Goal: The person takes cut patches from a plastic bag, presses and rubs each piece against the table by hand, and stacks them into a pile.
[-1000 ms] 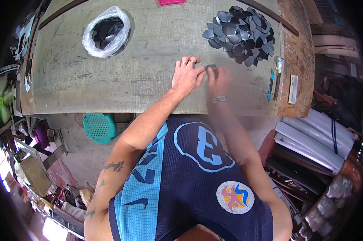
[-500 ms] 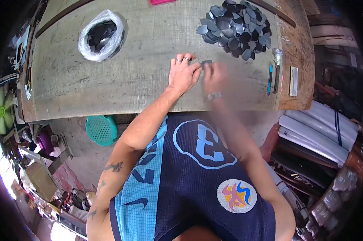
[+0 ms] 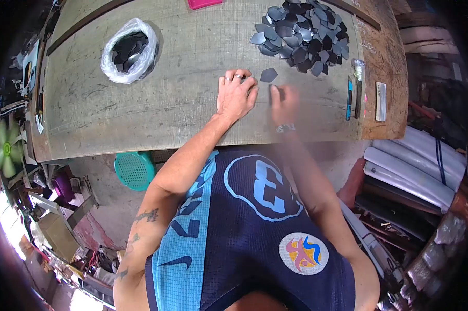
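Honestly, the likeliest trouble lies in how close the loose piece (image 3: 268,75) sits to both hands. It lies flat on the bench (image 3: 89,114), just beyond the fingertips and short of the pile (image 3: 301,39), with nothing around it to stop it sliding. A careless brush of the knuckles could nudge it back among the others.

The left hand (image 3: 235,95) rests on the bench with its fingers half curled, thumb and forefinger drawn near each other; whether anything is pinched there I cannot tell. The right hand (image 3: 285,102) is smeared by motion, its fingers bent inward. A dark sliver shows at its fingertips, perhaps the edge of another piece, though the blur is too strong to swear to a grip or to how wide the fingers are. If it is held only by that edge, quick movement could flick it loose.

The pile spreads out in overlapping layers, so a bump at its near edge could send a few sliding. The bag (image 3: 125,76) (soft plastic, with its mouth folded open) holds more of the same; a snagged sleeve-less forearm could tip it. Over by the right side, the knife (image 3: 349,101) lies beside a dark tool (image 3: 357,98), and a wide sweep of the right arm could knock either.
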`<state>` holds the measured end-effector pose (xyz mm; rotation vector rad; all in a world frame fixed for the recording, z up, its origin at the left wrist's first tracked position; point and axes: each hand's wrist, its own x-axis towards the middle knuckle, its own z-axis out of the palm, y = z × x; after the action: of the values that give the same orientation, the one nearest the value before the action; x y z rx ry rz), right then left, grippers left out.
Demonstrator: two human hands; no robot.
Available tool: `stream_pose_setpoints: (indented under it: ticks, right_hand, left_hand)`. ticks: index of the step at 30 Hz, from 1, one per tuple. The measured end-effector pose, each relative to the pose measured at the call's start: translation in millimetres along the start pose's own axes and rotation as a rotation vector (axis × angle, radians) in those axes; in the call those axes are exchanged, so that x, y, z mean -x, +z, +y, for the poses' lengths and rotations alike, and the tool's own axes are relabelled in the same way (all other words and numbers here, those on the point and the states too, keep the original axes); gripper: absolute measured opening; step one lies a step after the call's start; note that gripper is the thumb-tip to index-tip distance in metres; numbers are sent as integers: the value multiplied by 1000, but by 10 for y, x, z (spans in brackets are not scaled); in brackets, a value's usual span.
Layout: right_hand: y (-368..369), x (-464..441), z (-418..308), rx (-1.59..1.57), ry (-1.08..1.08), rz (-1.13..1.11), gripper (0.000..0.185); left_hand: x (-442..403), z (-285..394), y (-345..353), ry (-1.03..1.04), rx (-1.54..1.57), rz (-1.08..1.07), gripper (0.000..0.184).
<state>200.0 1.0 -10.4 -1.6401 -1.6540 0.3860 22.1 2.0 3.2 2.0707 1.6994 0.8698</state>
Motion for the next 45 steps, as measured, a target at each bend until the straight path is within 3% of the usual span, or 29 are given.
stream_pose_setpoints:
  ticks: [4,7,8,10,12,15,17,18,20,22,24,29,34,36,38,41,45]
  right_hand:
    - [-108,4,368,-205,218,72,26]
    - [-152,23,359,-198,236,70,30]
    - [-153,15,327,-182,239,70,31]
    - [-224,-13,238,-181,270,50,30]
    - [-282,-5,240,-173,314,39,30]
    - [-236,27,330,-231,205,70,27]
    - [-238,28,337,-250,196,81,26]
    - [-236,23,327,-260,175,75,26]
    - [-262,-12,258,-238,169,77,25]
    - [-249,-5,238,-211,142,36,24]
    - [-183,-1,303,-159,130,56,24]
    - [-135,-40,276,-201,269,29,25]
    - [-118,-71,111,-150,176,-22,25]
    - [-15,-124,49,-197,153,-18,26]
    - [23,-154,-19,-229,155,-23,27]
    - [71,-129,-8,-175,189,7,27]
    - [261,-63,-109,-142,113,-54,26]
  left_hand:
    - [-273,13,-39,14,-25,-107,38]
    - [-635,0,-31,379,-187,-243,51]
    - [-723,-30,-28,380,-195,-238,51]
    - [-880,-8,-61,551,-317,-467,53]
    - [-870,-36,-148,591,-356,-482,52]
    - [-698,-157,-385,558,-344,-520,47]
    - [-478,-214,-538,319,-257,-431,46]
    - [-396,-199,-573,333,-269,-437,46]
    - [-267,-204,-623,154,-241,-372,50]
    - [-283,-188,-605,155,-189,-331,53]
    - [-335,-253,-517,333,-163,-312,52]
    - [-168,-28,-257,56,-207,-102,43]
    - [-198,-81,-203,55,-109,-41,49]
    - [-383,-215,-185,286,-160,-76,50]
    - [-341,-207,-176,255,-156,-79,47]
    - [-30,-93,-241,54,-97,-33,43]
    - [181,-130,-207,57,-40,49,39]
